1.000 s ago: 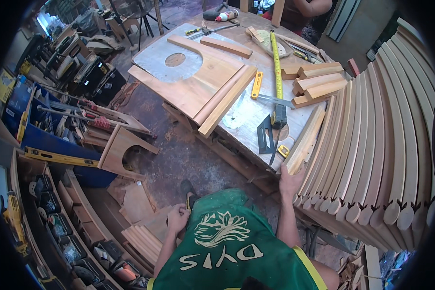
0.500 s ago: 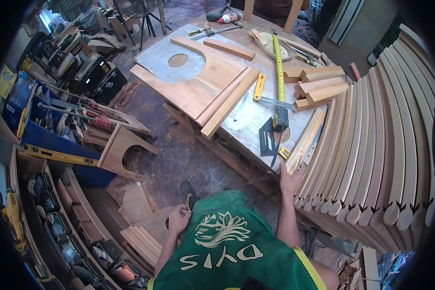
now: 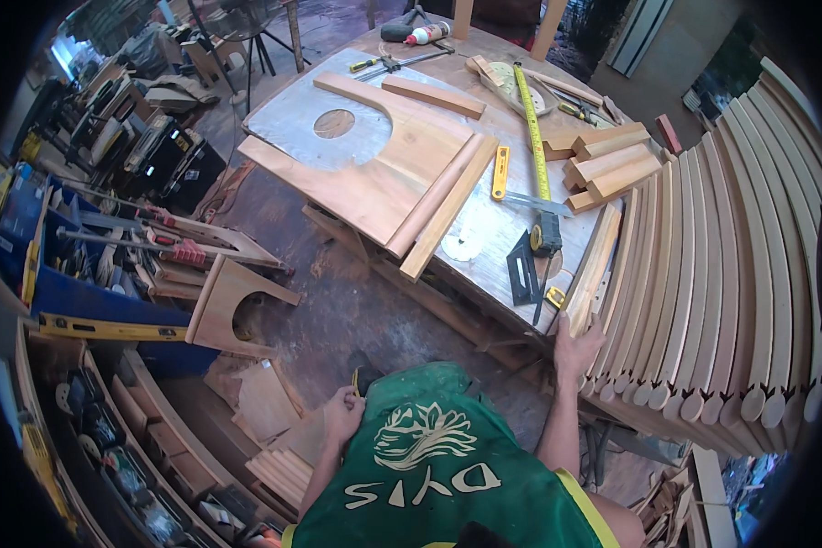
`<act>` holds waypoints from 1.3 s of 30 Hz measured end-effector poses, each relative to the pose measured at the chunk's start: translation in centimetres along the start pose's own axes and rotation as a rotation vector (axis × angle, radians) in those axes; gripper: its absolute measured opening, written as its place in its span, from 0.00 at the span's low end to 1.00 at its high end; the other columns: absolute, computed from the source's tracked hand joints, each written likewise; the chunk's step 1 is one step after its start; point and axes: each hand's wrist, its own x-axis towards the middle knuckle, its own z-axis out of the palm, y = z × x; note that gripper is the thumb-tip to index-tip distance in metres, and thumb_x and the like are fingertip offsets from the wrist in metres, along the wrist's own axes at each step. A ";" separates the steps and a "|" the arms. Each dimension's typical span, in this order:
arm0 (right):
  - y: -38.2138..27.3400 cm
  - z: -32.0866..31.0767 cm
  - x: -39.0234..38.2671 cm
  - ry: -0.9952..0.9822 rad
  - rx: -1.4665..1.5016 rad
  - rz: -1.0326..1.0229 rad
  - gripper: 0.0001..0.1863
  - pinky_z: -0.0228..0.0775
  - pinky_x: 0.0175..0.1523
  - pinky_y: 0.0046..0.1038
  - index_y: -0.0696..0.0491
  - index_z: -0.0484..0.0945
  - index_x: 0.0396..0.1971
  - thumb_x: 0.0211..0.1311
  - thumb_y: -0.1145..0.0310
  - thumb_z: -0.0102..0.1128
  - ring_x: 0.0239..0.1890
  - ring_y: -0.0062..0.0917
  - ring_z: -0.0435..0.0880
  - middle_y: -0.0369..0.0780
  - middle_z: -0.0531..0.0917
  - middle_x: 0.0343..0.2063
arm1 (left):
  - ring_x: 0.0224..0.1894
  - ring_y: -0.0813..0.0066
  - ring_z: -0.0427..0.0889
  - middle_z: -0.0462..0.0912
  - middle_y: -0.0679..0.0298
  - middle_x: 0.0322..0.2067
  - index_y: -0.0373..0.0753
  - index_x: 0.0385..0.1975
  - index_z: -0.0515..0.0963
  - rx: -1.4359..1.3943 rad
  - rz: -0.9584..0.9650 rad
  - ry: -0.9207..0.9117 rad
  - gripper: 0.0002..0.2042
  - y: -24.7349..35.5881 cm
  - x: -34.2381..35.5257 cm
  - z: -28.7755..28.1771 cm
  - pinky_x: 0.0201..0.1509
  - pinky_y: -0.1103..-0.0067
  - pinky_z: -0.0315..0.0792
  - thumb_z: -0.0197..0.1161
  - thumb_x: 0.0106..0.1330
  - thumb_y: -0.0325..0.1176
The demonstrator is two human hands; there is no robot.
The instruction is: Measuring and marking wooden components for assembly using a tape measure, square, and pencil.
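Workbench point(image 3: 484, 260) across upper centre; right of centre, I see the right hand point(image 3: 579, 350) gripping a wooden bar point(image 3: 594, 267). Left hand point(image 3: 344, 413), lower centre: curled, I can't tell around what.

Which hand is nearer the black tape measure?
Right. The right hand is below the tape measure, by the table; the left hand is farther, beside the green garment.

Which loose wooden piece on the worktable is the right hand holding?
The long wooden strip beside the curved slats: the right hand grips its near end; all others lie farther away.
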 end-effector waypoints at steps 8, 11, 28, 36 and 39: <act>-5.3 -1.3 -4.1 0.320 -0.004 -0.118 0.32 0.71 0.64 0.48 0.62 0.76 0.62 0.63 0.60 0.75 0.59 0.51 0.79 0.55 0.77 0.55 | 0.59 0.50 0.79 0.80 0.48 0.55 0.34 0.66 0.74 0.355 0.396 0.024 0.31 0.7 11.0 -9.4 0.65 0.61 0.74 0.72 0.61 0.30; -9.4 -0.8 -6.2 0.361 0.077 -0.319 0.28 0.74 0.59 0.44 0.63 0.78 0.57 0.60 0.69 0.76 0.53 0.48 0.81 0.52 0.80 0.49 | 0.69 0.42 0.69 0.73 0.47 0.64 0.36 0.70 0.70 0.490 0.657 0.035 0.37 4.9 16.7 -13.7 0.72 0.54 0.66 0.74 0.57 0.30; -21.2 10.4 -13.8 -0.132 0.474 -0.330 0.21 0.82 0.47 0.39 0.58 0.83 0.48 0.55 0.71 0.78 0.44 0.43 0.86 0.48 0.83 0.42 | 0.62 0.45 0.76 0.74 0.45 0.63 0.41 0.73 0.68 0.907 1.425 -0.217 0.43 24.3 45.2 -13.6 0.66 0.54 0.70 0.75 0.52 0.27; -22.4 10.2 -7.6 -0.002 0.409 -0.315 0.23 0.81 0.46 0.41 0.58 0.82 0.49 0.56 0.67 0.78 0.41 0.44 0.86 0.48 0.82 0.42 | 0.62 0.46 0.78 0.76 0.48 0.64 0.40 0.69 0.73 0.940 1.371 -0.351 0.43 34.4 39.9 -22.2 0.67 0.57 0.72 0.76 0.44 0.29; -23.7 11.2 -7.8 -0.063 0.280 -0.336 0.25 0.81 0.46 0.42 0.58 0.82 0.51 0.57 0.62 0.79 0.42 0.44 0.86 0.48 0.82 0.44 | 0.62 0.41 0.80 0.81 0.43 0.62 0.37 0.66 0.76 0.920 1.319 -0.466 0.41 40.8 39.1 -26.3 0.67 0.56 0.73 0.73 0.42 0.27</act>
